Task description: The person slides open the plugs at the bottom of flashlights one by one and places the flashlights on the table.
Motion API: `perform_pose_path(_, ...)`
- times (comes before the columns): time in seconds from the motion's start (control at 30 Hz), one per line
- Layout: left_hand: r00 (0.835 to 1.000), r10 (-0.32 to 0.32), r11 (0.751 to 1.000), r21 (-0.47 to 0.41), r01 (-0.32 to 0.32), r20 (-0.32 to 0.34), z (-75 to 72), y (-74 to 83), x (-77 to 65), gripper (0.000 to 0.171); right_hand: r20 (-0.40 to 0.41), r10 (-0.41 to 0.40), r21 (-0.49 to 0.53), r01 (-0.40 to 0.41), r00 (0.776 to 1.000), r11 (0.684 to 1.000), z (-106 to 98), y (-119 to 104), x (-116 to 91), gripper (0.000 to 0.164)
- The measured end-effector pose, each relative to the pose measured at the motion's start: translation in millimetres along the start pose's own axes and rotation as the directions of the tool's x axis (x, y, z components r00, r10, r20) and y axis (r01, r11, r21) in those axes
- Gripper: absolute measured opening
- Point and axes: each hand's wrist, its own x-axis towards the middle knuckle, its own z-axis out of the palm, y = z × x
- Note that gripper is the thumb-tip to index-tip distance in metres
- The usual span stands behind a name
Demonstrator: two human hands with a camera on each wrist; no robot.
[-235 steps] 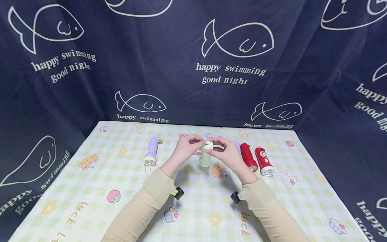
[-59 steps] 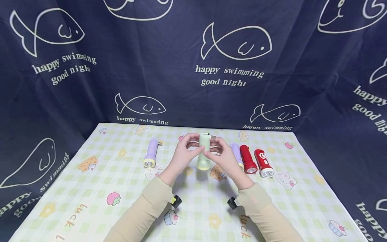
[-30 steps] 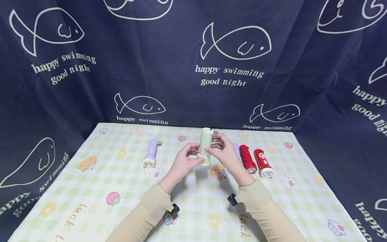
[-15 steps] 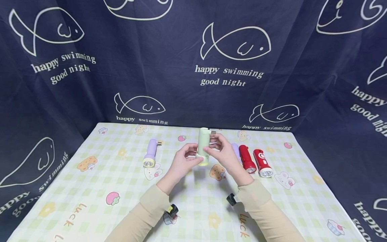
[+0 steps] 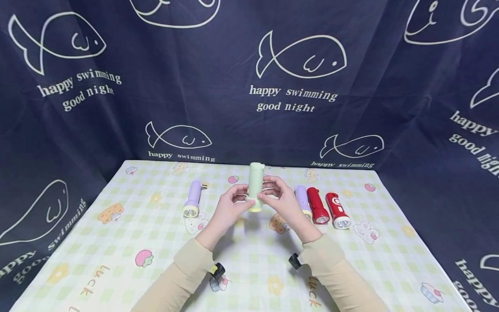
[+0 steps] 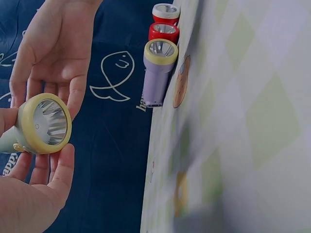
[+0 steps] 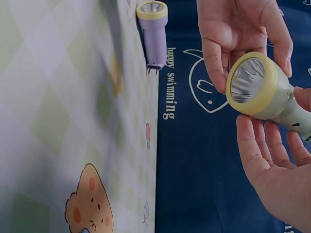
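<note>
A pale green flashlight point(image 5: 255, 182) with a yellow rim is held upright above the table, its lens end down and metal plug prongs point(image 5: 267, 167) sticking out at the top right. My left hand point(image 5: 230, 206) pinches it near the lens end, thumb in front and fingers behind. Higher up, my right hand point(image 5: 280, 197) holds the body from the right side between thumb and fingers. Both wrist views look into the silvery reflector point(image 6: 50, 121) inside the yellow rim point(image 7: 267, 92). The palms face the flashlight from either side.
A purple flashlight point(image 5: 192, 199) with prongs lies to the left. Right of my hands lie another purple flashlight point(image 5: 302, 201), a red flashlight point(image 5: 317, 206) and a red-and-white one point(image 5: 337, 211). A checked tablecloth point(image 5: 156, 236) covers the table; a navy curtain point(image 5: 230, 108) hangs behind.
Earlier, my fingers worked at the flashlight's top end. Since then the flashlight has been raised, and my left hand has slid down to its lens end. Lately it shifted slightly left and turned, prongs showing less.
</note>
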Motion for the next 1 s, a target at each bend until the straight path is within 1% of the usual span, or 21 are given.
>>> perform_pose_path(0.17, 1.000, 0.003, 0.999, -0.036, -0.004, -0.029, -4.8, -19.4, 10.2, 0.046, 0.004, -0.011, 0.017, 0.011, 1.000, 1.000, 5.2, -0.8, -0.6, 0.046)
perform_pose_path(0.2, 0.999, 0.004, 0.999, -0.041, -0.005, -0.034, -5.8, -20.1, 10.4, 0.046, 0.007, -0.005, 0.019, 0.005, 1.000, 1.000, 6.7, -1.2, -0.7, 0.046)
perform_pose_path(0.3, 0.999, -0.006, 0.999, -0.038, 0.005, -0.035, -9.0, -7.7, 5.0, 0.045, 0.014, 0.032, 0.022, -0.032, 0.999, 0.999, 11.3, 0.3, -1.2, 0.045)
perform_pose_path(0.43, 0.998, -0.041, 0.999, -0.021, 0.040, -0.038, -13.9, 12.1, -4.3, 0.044, 0.015, 0.080, 0.032, -0.080, 0.997, 0.996, 18.5, 3.3, -2.3, 0.046)
perform_pose_path(0.53, 0.996, -0.070, 0.997, -0.018, 0.069, -0.050, -16.5, 13.0, -5.9, 0.043, 0.009, 0.104, 0.051, -0.105, 0.994, 0.993, 24.3, 3.8, -3.8, 0.048)
perform_pose_path(0.63, 0.994, -0.091, 0.996, -0.024, 0.090, -0.054, -18.7, 9.0, -5.8, 0.042, 0.003, 0.130, 0.067, -0.130, 0.991, 0.989, 30.2, 6.1, -4.0, 0.048)
perform_pose_path(0.87, 0.987, -0.148, 0.989, -0.032, 0.146, -0.057, -28.0, -23.3, 5.3, 0.047, 0.028, 0.180, 0.092, -0.182, 0.983, 0.979, 39.8, 13.9, 0.6, 0.047)
perform_pose_path(1.0, 0.982, -0.179, 0.984, -0.017, 0.178, -0.067, -35.0, -26.1, 6.5, 0.047, 0.040, 0.198, 0.105, -0.201, 0.979, 0.974, 45.5, 16.5, 4.7, 0.048)
